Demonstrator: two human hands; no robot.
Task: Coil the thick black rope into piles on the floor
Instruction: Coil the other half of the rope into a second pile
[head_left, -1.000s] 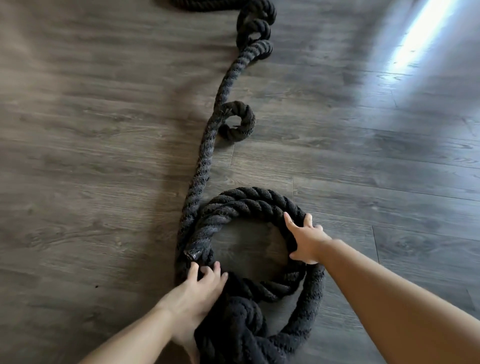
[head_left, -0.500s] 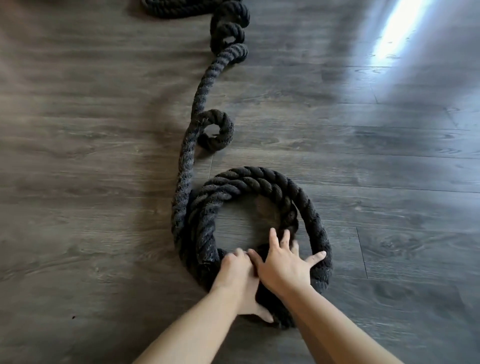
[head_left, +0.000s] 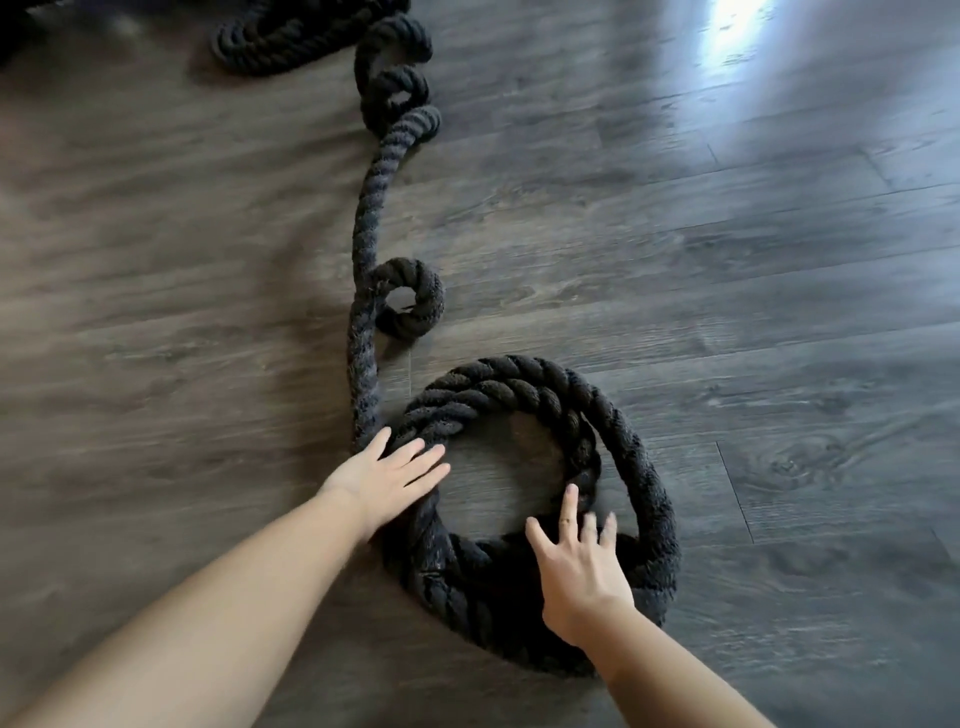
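Since half a second ago the hands have parted: the left hand (head_left: 387, 475) now lies flat, fingers straight, on the coil's (head_left: 524, 384) left side, the right hand (head_left: 576, 564) spread open on its near side, neither gripping. Pressing evenly should keep the thick black rope (head_left: 366, 249) stacked; its kinked loop (head_left: 415, 301) needs untwisting. The dark wood-plank floor (head_left: 753, 322) reflects a window glare (head_left: 737, 26).

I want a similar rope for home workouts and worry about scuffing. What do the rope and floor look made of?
The rope looks like thick twisted fibre, matte black, fuzzy where worn, likely synthetic or cotton; the pictures do not settle which. The floor looks like grey wood-grain planks with visible seams and a soft sheen under the glare, probably laminate or vinyl rather than bare wood.
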